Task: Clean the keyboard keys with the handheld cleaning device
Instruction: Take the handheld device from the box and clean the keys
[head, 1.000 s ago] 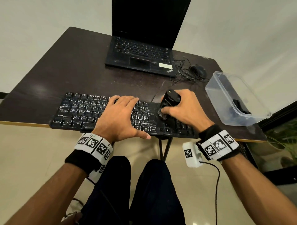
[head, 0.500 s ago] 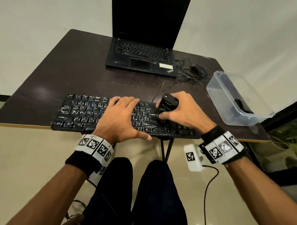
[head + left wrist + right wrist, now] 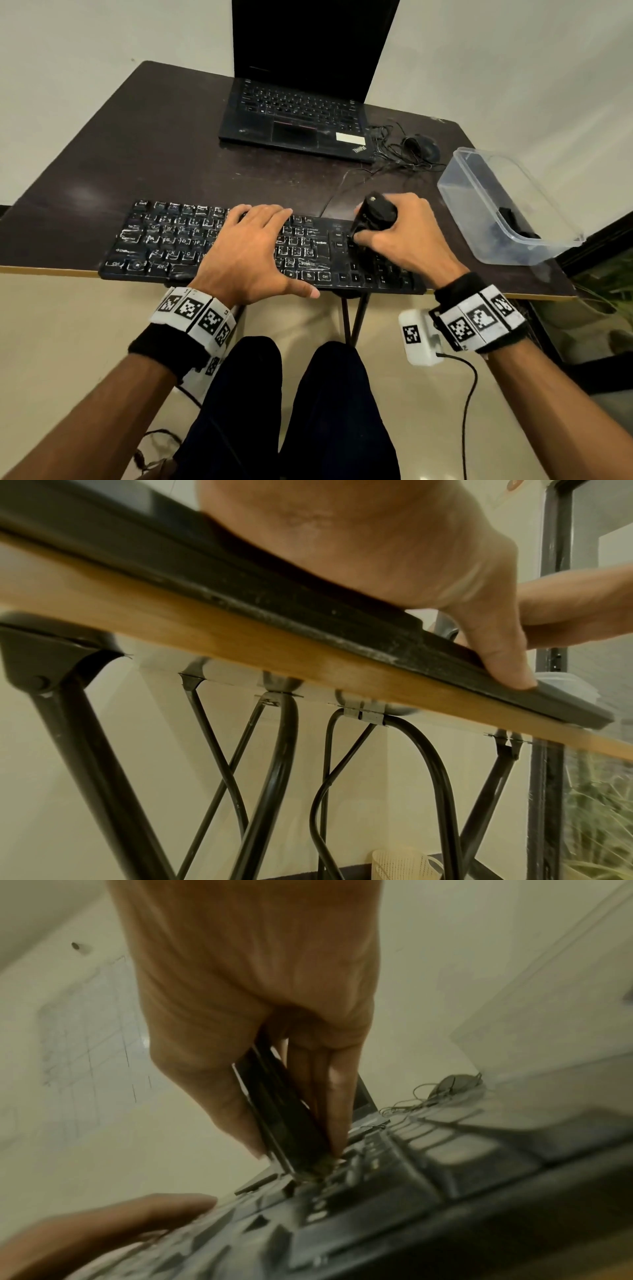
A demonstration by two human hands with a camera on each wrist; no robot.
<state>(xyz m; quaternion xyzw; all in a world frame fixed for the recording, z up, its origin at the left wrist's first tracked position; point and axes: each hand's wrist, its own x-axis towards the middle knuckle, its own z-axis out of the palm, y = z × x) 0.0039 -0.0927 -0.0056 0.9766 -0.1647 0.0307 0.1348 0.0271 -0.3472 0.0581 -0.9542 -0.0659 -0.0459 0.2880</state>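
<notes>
A black keyboard (image 3: 164, 240) with dusty white-smeared keys lies along the table's near edge. My left hand (image 3: 253, 246) rests flat on its middle, fingers straight, thumb (image 3: 507, 664) on the front rim of the keyboard (image 3: 308, 612). My right hand (image 3: 397, 236) grips a black handheld cleaning device (image 3: 375, 214), its lower end down on the keys at the right part of the board. In the right wrist view the fingers (image 3: 337, 1096) and thumb clamp the cleaning device (image 3: 284, 1123), whose tip meets the keyboard (image 3: 445, 1177).
An open black laptop (image 3: 298, 116) stands at the back of the dark table (image 3: 164, 154). A wired mouse (image 3: 423, 145) with tangled cable lies right of it. A clear plastic box (image 3: 493, 205) holding dark items sits at the table's right edge.
My right hand has carried the device slightly left and back again along the right-hand keys, tilting it. The left hand stays flat on the keyboard.
</notes>
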